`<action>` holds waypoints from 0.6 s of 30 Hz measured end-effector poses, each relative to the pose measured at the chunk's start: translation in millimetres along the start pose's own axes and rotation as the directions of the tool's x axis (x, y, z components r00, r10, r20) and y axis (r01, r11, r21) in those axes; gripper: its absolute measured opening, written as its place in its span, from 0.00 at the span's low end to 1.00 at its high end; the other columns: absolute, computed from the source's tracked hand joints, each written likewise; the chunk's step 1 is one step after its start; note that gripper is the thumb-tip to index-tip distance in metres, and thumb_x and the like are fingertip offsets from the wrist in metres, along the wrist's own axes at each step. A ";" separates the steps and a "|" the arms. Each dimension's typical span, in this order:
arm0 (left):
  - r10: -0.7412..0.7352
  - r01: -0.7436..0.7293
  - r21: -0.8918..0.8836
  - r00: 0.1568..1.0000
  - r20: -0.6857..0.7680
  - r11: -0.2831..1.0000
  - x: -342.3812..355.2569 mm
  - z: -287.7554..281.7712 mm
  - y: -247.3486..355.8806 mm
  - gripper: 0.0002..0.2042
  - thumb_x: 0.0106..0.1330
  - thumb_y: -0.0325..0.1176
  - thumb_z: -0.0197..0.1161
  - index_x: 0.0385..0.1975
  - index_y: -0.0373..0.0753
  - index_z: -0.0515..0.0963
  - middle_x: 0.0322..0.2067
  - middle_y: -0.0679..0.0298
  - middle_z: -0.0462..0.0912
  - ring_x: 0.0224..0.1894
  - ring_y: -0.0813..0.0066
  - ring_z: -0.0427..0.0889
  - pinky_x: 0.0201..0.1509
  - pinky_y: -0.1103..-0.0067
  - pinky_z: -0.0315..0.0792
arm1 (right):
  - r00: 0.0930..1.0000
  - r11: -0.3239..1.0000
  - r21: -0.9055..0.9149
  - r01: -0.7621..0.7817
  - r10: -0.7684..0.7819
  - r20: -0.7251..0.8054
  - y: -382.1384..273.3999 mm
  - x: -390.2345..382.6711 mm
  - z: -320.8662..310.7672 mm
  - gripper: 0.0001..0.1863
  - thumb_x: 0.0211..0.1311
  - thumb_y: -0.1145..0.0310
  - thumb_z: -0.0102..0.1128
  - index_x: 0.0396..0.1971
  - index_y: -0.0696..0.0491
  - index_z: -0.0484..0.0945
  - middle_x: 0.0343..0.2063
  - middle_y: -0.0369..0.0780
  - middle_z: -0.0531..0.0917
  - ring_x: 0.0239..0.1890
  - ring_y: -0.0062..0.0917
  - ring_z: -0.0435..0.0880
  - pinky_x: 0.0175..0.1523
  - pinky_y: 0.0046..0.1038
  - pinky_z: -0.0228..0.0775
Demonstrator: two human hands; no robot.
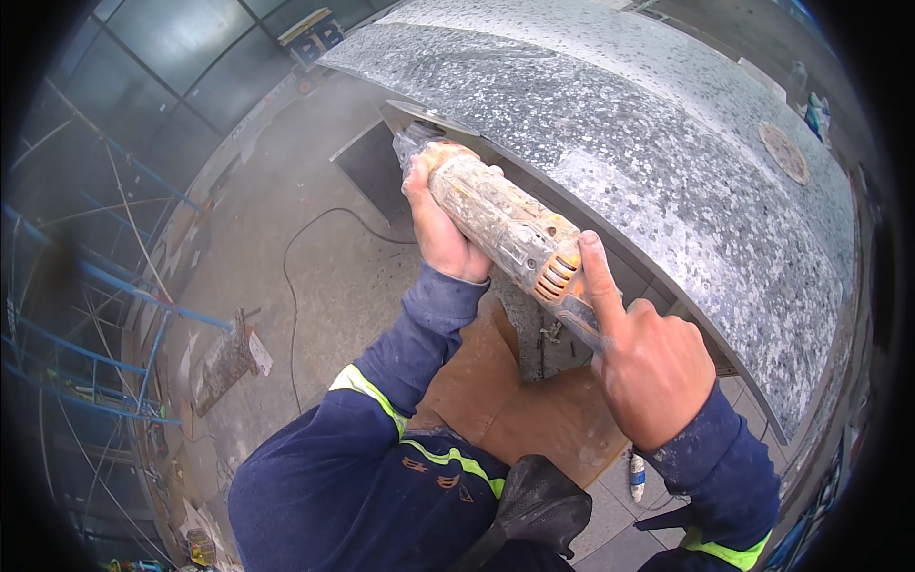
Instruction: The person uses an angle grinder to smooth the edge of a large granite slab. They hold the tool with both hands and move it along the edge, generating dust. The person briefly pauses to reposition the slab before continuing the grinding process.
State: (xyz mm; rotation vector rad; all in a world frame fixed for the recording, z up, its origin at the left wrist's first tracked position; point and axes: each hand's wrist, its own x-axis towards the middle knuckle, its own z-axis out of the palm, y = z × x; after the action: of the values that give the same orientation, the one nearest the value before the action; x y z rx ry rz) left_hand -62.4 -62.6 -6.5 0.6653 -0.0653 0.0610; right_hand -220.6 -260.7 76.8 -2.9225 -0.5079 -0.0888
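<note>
An orange angle grinder, crusted with pale dust, slants across the middle of the view in both my hands. My left hand is wrapped round its front end, just behind the grinder's head. At the rear, my right hand closes round the handle, its index finger laid along the body. The grinder's head and disc are at the near left edge of a large speckled grey slab; I cannot tell whether the disc touches it. Dust hazes the air around that edge.
A black cord curves over the dusty floor at left. Beyond it stands blue metal scaffolding, with a dirty board beside it. On the slab's right side lies a round pale disc. A blue-and-white cylindrical item is below my right hand.
</note>
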 end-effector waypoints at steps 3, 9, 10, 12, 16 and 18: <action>0.016 -0.016 -0.001 1.000 0.005 1.000 7.2 -2.3 1.5 0.32 0.69 0.66 0.45 0.45 0.38 0.74 0.36 0.51 0.81 0.38 0.57 0.81 0.44 0.64 0.78 | 1.000 1.000 0.002 0.007 -0.007 -0.011 -0.4 7.6 1.9 0.43 0.58 0.73 0.56 0.75 0.53 0.51 0.20 0.47 0.78 0.18 0.37 0.81 0.24 0.38 0.75; 0.044 -0.044 0.005 0.999 0.013 0.999 25.4 -14.8 6.4 0.31 0.70 0.64 0.44 0.44 0.38 0.74 0.36 0.51 0.80 0.38 0.57 0.81 0.43 0.63 0.78 | 0.999 1.000 -0.015 0.019 -0.020 -0.032 -3.4 25.6 5.9 0.41 0.59 0.72 0.56 0.74 0.54 0.53 0.20 0.47 0.80 0.20 0.37 0.83 0.26 0.37 0.76; 0.043 -0.043 0.007 0.999 0.020 0.999 28.6 -16.1 5.3 0.30 0.70 0.64 0.44 0.43 0.38 0.74 0.35 0.51 0.80 0.38 0.57 0.81 0.43 0.63 0.79 | 0.999 1.000 -0.022 0.017 -0.018 -0.030 -3.4 28.0 6.0 0.41 0.59 0.72 0.56 0.74 0.55 0.53 0.20 0.47 0.80 0.20 0.37 0.83 0.26 0.37 0.77; 0.029 -0.029 -0.006 1.000 -0.004 1.000 32.7 -16.6 6.6 0.30 0.70 0.63 0.44 0.43 0.38 0.75 0.35 0.52 0.80 0.38 0.58 0.81 0.42 0.63 0.79 | 0.998 1.000 -0.004 0.015 -0.015 -0.068 -2.3 33.9 14.7 0.46 0.55 0.74 0.58 0.75 0.52 0.49 0.19 0.46 0.79 0.19 0.39 0.80 0.27 0.39 0.75; 0.022 -0.021 -0.054 0.999 0.027 0.998 49.3 -28.6 4.1 0.29 0.70 0.63 0.45 0.42 0.38 0.75 0.33 0.53 0.80 0.37 0.58 0.81 0.42 0.64 0.79 | 0.994 0.999 0.017 0.036 -0.034 -0.105 -1.0 43.7 19.6 0.48 0.53 0.75 0.58 0.76 0.51 0.48 0.17 0.46 0.78 0.17 0.40 0.79 0.27 0.40 0.74; 0.001 0.001 -0.063 0.999 0.043 0.998 47.2 -27.6 3.5 0.29 0.70 0.63 0.45 0.42 0.38 0.75 0.33 0.54 0.80 0.37 0.58 0.81 0.42 0.64 0.79 | 0.997 1.000 0.002 0.021 -0.020 -0.080 -0.8 43.1 18.3 0.49 0.53 0.75 0.59 0.76 0.51 0.48 0.17 0.45 0.78 0.18 0.40 0.79 0.27 0.40 0.74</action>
State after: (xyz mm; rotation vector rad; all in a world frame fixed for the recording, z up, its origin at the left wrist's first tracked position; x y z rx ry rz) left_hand -14.6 -41.2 -22.3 0.6032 -0.1087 0.0443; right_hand -179.8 -242.5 62.7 -2.8972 -0.5249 -0.2061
